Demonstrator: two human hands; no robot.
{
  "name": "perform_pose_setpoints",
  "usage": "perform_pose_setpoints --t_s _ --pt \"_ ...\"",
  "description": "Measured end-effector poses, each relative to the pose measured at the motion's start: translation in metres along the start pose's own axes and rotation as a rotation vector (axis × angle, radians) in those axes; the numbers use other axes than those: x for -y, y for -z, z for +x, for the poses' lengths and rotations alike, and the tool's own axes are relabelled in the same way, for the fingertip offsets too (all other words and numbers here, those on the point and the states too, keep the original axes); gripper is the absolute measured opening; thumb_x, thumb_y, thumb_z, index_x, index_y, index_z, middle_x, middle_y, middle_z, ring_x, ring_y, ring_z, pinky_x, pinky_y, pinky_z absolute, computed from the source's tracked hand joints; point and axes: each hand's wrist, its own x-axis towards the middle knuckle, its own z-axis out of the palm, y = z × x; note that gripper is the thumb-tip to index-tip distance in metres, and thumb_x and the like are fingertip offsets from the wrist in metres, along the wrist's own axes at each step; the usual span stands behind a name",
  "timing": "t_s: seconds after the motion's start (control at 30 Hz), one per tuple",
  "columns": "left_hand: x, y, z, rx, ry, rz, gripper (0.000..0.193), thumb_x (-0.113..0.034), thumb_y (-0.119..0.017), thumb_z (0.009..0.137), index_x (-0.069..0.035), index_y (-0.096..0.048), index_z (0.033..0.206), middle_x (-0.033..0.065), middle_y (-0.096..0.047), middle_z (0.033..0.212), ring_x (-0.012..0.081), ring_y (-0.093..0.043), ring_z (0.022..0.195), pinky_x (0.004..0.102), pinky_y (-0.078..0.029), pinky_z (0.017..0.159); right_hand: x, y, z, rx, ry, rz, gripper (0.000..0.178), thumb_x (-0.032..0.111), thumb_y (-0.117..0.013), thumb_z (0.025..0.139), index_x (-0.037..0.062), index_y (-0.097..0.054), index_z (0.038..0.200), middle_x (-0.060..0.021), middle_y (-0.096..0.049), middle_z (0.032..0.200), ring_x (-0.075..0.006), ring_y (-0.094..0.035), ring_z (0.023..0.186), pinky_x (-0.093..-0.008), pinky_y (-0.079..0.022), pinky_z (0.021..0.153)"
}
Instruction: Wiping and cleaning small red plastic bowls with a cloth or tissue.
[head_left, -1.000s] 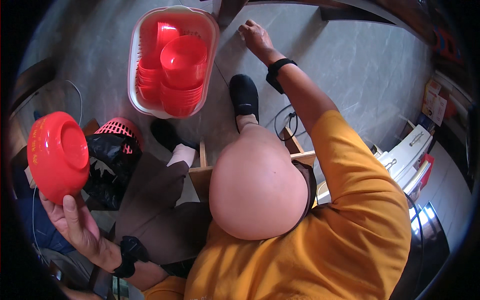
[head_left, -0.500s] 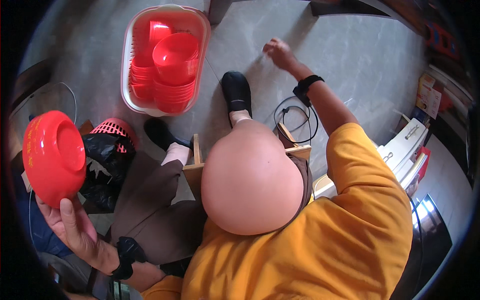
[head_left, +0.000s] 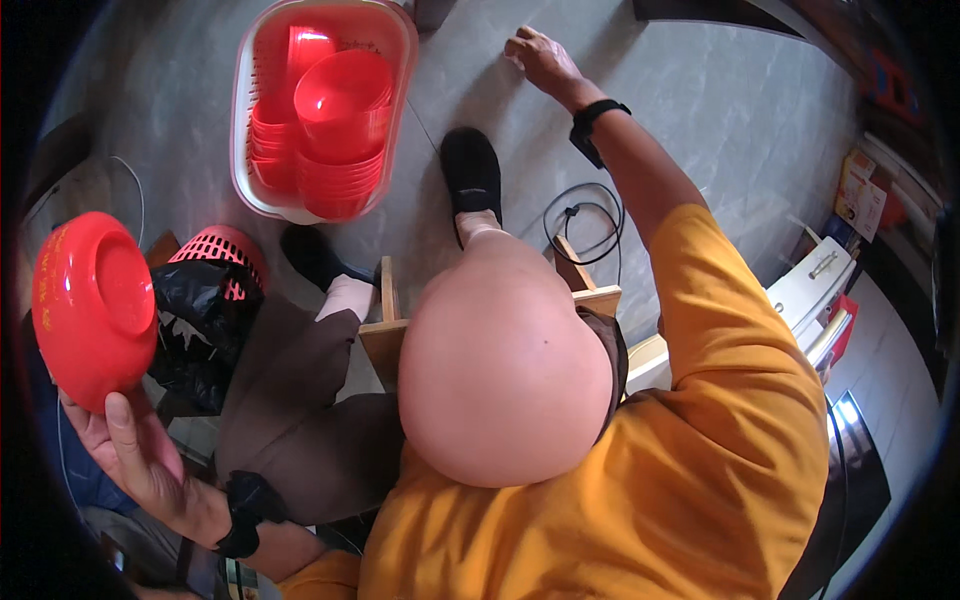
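My left hand [head_left: 140, 450] holds a shiny red bowl [head_left: 75, 310] up at the left by its lower edge. The bowl is tilted on its side, its round foot facing me and yellow lettering on its outer wall. The thumb shows in front; the other fingers are partly hidden behind. Far off at the upper right, my right hand [head_left: 545, 60] reaches out over the grey floor, fingers loosely bent and apart, with nothing visible in them. Left of it stands a white-rimmed basket [head_left: 240, 165] with several stacks of red bowls [head_left: 345, 105] in it.
A pink slotted bin [head_left: 228, 245] with a black plastic bag [head_left: 195, 310] stands beside my left leg. A black cable [head_left: 590, 225] lies coiled on the floor near a wooden stool [head_left: 385, 340]. White drawers [head_left: 805, 285] line the right side.
My right arm has stretched farther out and slightly left, its fingers loosening. The red bowl stays in my left hand, shifted a little left in the view.
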Motion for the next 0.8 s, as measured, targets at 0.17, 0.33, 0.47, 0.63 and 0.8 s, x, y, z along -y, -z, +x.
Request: perform_pose_setpoints --t_s 0.17,0.33,0.47,0.63,0.8 --pt "0.002 0.002 -0.002 -0.038 0.006 0.009 0.052 -0.01 -0.053 0.096 -0.005 -0.034 0.144 0.0143 -0.047 0.139 0.0232 -0.048 0.126 0.0375 -0.036 0.109 0.002 -0.011 -0.054 -0.024 -0.064 0.12 0.011 0.003 -0.059 0.079 0.0093 -0.062 0.088 -0.0095 -0.058 0.091 -0.0313 -0.061 0.086 -0.0402 -0.052 0.074" --pt "0.003 -0.006 -0.002 -0.082 -0.019 0.027 0.053 -0.01 -0.057 0.093 -0.004 -0.037 0.142 0.0136 -0.048 0.139 0.0234 -0.047 0.128 0.0417 -0.031 0.112 0.022 -0.023 -0.078 -0.097 -0.278 0.218 0.016 -0.002 -0.054 0.08 0.0062 -0.064 0.09 -0.0077 -0.063 0.091 -0.027 -0.063 0.088 -0.0362 -0.052 0.077" --pt "0.004 -0.002 -0.004 -0.057 -0.02 0.011 0.052 -0.01 -0.058 0.092 -0.004 -0.039 0.141 0.0136 -0.049 0.137 0.0239 -0.048 0.127 0.0419 -0.032 0.112 0.029 -0.032 -0.088 -0.157 -0.24 0.213 0.014 0.001 -0.057 0.08 0.0068 -0.064 0.091 -0.0114 -0.061 0.093 -0.0291 -0.063 0.086 -0.0387 -0.053 0.076" --pt "0.002 0.014 -0.012 -0.082 0.002 0.017 0.049 -0.011 -0.058 0.093 -0.004 -0.041 0.138 0.0138 -0.051 0.136 0.025 -0.05 0.126 0.0423 -0.033 0.111 0.027 -0.038 -0.088 -0.157 -0.142 0.189 0.011 0.005 -0.056 0.083 0.0061 -0.066 0.088 -0.0121 -0.063 0.092 -0.0305 -0.063 0.087 -0.0397 -0.052 0.079" --pt "0.0 0.024 -0.012 -0.099 -0.017 0.088 0.042 -0.012 -0.054 0.096 -0.004 -0.043 0.135 0.0145 -0.053 0.132 0.0229 -0.051 0.123 0.0384 -0.037 0.108 0.033 -0.034 -0.087 -0.142 -0.162 0.246 0.01 0.008 -0.056 0.084 0.0067 -0.066 0.086 -0.0124 -0.063 0.091 -0.0315 -0.062 0.086 -0.0407 -0.052 0.078"
